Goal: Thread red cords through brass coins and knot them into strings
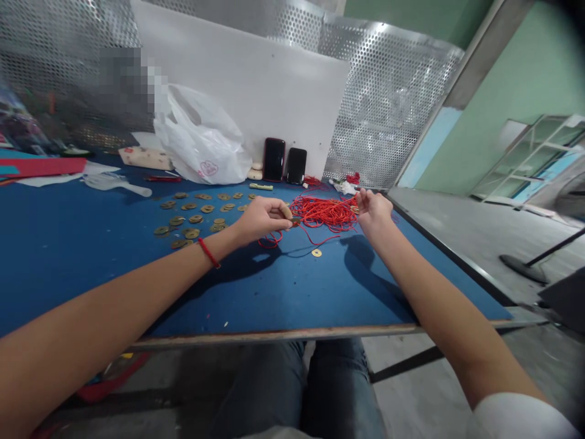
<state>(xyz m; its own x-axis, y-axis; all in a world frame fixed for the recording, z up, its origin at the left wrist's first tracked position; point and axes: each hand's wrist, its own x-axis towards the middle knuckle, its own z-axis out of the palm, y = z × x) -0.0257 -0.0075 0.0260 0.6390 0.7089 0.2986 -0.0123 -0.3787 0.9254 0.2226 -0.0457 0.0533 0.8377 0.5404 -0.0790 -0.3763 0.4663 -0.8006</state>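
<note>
My left hand [265, 218] pinches a dark brass coin [296, 222] between thumb and fingertips, held just above the table. Red cord runs at this coin, and a loose loop of it hangs below my fingers. To the right, my right hand [375, 212] is raised with its fingers closed on a strand of red cord. Between the hands, behind them, lies a tangled heap of red cord [325, 210]. One lighter coin with a square hole [317, 252] rests flat on the table in front. Several more brass coins [195, 219] are spread left of my left hand.
On the blue table [292, 299], a white plastic bag [205, 146] and two phones [274, 160] stand against a white board. A green-yellow clip-like piece [261, 186], a clear plastic spoon-shaped item [114, 183] and a red pen [163, 178] lie nearby. The table ends at right.
</note>
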